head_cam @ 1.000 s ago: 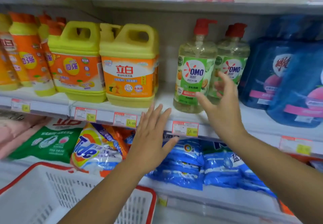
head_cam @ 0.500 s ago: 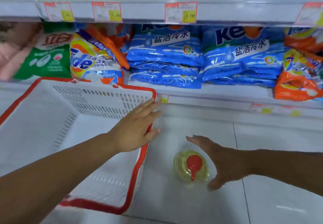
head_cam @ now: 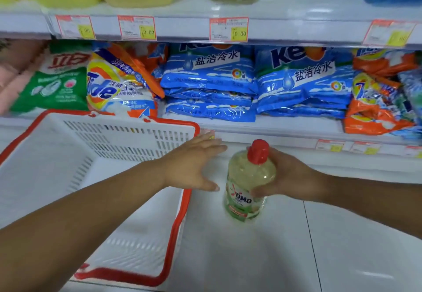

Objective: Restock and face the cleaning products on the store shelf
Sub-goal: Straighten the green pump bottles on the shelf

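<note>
The bottle [head_cam: 249, 177] near the middle is clear pale yellow, with a red cap and a green label lettered in red. On the left, the basket [head_cam: 137, 136] is white with slotted walls and a red rim. The far stacked bags [head_cam: 210, 81] are blue with white lettering. The price tags [head_cam: 228, 29] are white, red-edged, with yellow patches.

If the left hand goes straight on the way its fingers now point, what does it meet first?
Most likely the front edge of the bottom shelf, just right of the basket corner. The left hand is open and nothing shows between its fingertips and that edge, though depth is unclear.
</note>
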The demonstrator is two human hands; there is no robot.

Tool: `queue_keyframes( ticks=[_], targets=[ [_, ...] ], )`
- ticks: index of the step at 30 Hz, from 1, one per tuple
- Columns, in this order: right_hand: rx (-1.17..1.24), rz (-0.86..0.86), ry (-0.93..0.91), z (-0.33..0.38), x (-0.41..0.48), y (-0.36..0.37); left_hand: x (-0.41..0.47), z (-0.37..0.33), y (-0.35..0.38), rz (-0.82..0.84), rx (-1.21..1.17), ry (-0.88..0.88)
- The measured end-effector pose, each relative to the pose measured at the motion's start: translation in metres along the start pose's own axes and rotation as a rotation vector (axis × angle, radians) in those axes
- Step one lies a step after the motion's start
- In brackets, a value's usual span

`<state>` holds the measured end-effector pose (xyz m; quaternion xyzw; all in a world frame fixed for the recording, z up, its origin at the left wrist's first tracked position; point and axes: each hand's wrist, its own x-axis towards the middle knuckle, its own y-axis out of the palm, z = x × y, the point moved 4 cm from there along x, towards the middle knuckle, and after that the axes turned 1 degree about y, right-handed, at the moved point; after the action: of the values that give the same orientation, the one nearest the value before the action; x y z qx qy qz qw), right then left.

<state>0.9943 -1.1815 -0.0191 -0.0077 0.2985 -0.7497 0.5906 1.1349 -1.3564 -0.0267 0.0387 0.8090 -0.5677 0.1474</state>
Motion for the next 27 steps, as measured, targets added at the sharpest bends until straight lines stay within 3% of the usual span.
queue_keyframes(
  ticks=[2,6,10,12,15,17,21,24,27],
  targets=[
    [0.059,0.002,-0.063,0.035,0.001,-0.03,0.003,-0.019,-0.01,-0.015,-0.216,0.004],
    [0.159,-0.031,-0.205,0.1,-0.007,-0.083,0.013,-0.04,-0.045,-0.209,-0.751,-0.053],
    [0.347,-0.174,-0.336,0.131,-0.011,-0.121,0.022,-0.046,-0.093,-0.468,-0.907,-0.08],
    [0.312,-0.221,-0.362,0.141,-0.011,-0.125,0.025,-0.052,-0.12,-0.612,-0.917,-0.044],
    [0.089,-0.398,-0.369,0.159,-0.012,-0.124,0.032,-0.066,-0.156,-0.741,-0.906,0.03],
    [0.078,-0.56,-0.436,0.169,-0.011,-0.135,0.039,-0.072,-0.178,-0.778,-0.871,0.071],
    [0.086,-0.734,-0.555,0.194,-0.013,-0.168,0.043,-0.073,-0.223,-0.871,-0.532,0.123],
    [0.068,-0.817,-0.584,0.21,-0.006,-0.194,0.052,-0.04,-0.232,-1.015,-0.194,-0.033],
    [0.039,-0.839,-0.587,0.221,0.005,-0.215,0.064,-0.005,-0.215,-1.021,-0.026,-0.217]
  ],
)
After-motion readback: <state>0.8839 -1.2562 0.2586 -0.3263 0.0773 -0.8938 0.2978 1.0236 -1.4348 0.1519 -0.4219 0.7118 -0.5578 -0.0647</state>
